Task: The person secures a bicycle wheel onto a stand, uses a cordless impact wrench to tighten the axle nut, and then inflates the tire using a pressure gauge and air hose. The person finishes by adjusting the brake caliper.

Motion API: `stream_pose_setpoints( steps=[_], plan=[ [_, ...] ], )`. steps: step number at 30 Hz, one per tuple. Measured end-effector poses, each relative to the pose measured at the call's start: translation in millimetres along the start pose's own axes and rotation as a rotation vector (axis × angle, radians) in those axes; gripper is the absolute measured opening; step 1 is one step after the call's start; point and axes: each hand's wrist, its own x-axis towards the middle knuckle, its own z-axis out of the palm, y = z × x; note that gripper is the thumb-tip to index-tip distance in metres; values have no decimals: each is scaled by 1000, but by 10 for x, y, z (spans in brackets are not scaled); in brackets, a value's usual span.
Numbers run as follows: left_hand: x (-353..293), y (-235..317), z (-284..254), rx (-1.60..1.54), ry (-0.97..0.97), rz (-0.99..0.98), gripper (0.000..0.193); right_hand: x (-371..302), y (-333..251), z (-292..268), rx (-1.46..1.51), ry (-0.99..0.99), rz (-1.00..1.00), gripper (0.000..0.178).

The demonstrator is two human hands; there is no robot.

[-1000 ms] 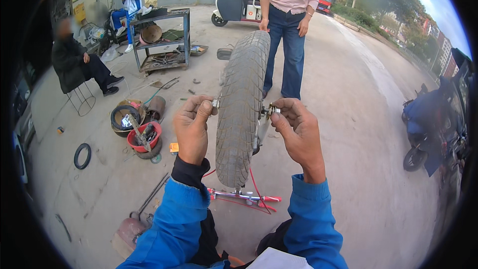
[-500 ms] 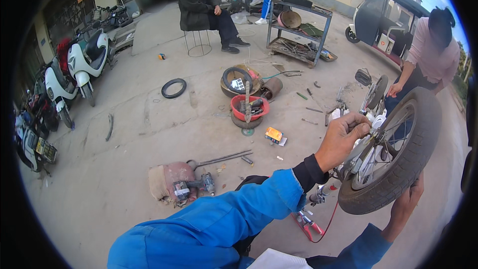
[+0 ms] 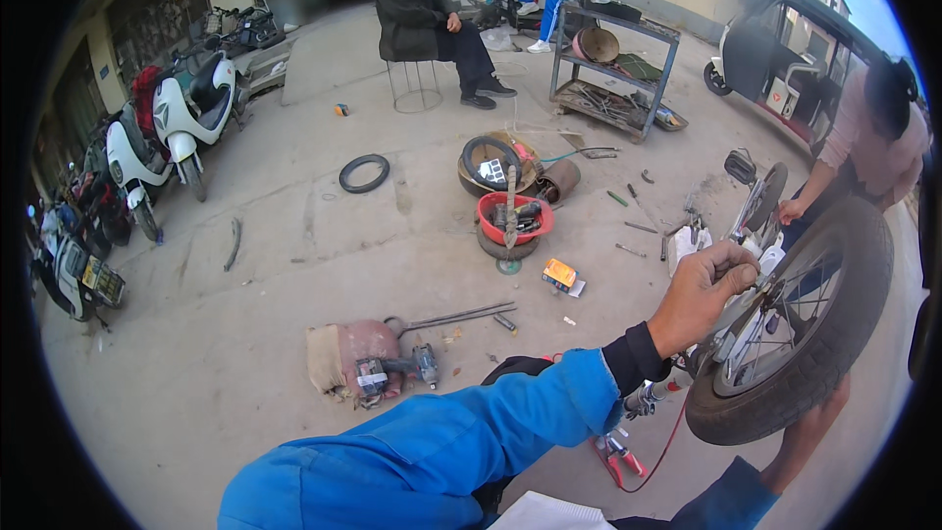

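A bicycle wheel [image 3: 834, 373] with a dusty black tyre and metal spokes stands at the right, on an upturned small bike. My left hand [image 3: 708, 296] is beside the wheel's hub, its thumb and forefinger pinched together. Whatever lies between those fingertips is too small to make out. Low on the tyre's far side is my right hand [image 3: 816, 420]; the tyre hides its fingers. Beyond the wheel, a co-worker in a pink top [image 3: 863, 128] bends over the bike, one hand [image 3: 791, 210] close to its frame.
A red bowl of tools [image 3: 538, 226], an orange box [image 3: 561, 273] and a loose tyre [image 3: 364, 174] lie on the concrete. Nearer are a cordless impact wrench [image 3: 397, 370] and a red-handled tool [image 3: 618, 461]. A metal shelf cart [image 3: 643, 103], a seated person [image 3: 422, 20] and parked scooters [image 3: 191, 113] stand farther off.
The whole view has shifted, so the scene sits farther right and mostly lower in the picture. Both hands keep nearly the same places at the wheel.
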Motion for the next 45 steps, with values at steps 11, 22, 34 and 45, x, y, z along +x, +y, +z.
stream_pose_setpoints(
  steps=[11,22,34,45],
  plan=[
    [-57,90,81,1,87,96,26,73,-186,-54,119,-128,135,28],
    [-22,50,29,47,104,61,26,117,-203,34,105,-106,32,30],
    [-35,177,22,488,-12,244,26,116,-234,69,93,-5,-17,30],
    [1,-73,-89,432,18,451,24,110,-304,-36,433,-128,313,29]
  ],
)
